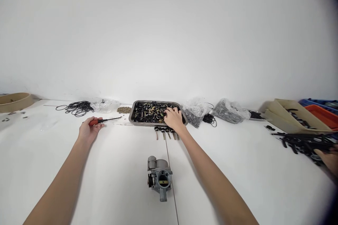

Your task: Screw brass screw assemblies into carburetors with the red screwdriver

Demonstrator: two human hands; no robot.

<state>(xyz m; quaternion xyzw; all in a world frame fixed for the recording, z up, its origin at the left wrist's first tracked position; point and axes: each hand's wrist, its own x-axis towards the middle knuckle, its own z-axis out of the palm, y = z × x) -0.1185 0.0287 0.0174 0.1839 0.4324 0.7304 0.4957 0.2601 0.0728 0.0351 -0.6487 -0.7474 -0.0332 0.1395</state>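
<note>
My left hand (89, 130) is closed round the red handle of a screwdriver (97, 121), whose dark shaft points right above the table. My right hand (173, 117) reaches into the right side of a metal tray (150, 124), its fingers apart and bent down among small black and brass parts (148, 111). Several black-headed screws with brass-coloured shanks (168, 133) lie in a row just in front of the tray. Nearer to me, between my forearms, a grey carburetor (161, 179) rests on the white table, its round bore facing me.
Along the wall lie black rubber rings (79, 108), a pile of small brass pieces (124, 110) and plastic bags of parts (195, 112) (229, 110). At right stand a beige bin (293, 116) and a red tray (320, 116); another person's hand (329, 158) touches black parts (303, 142).
</note>
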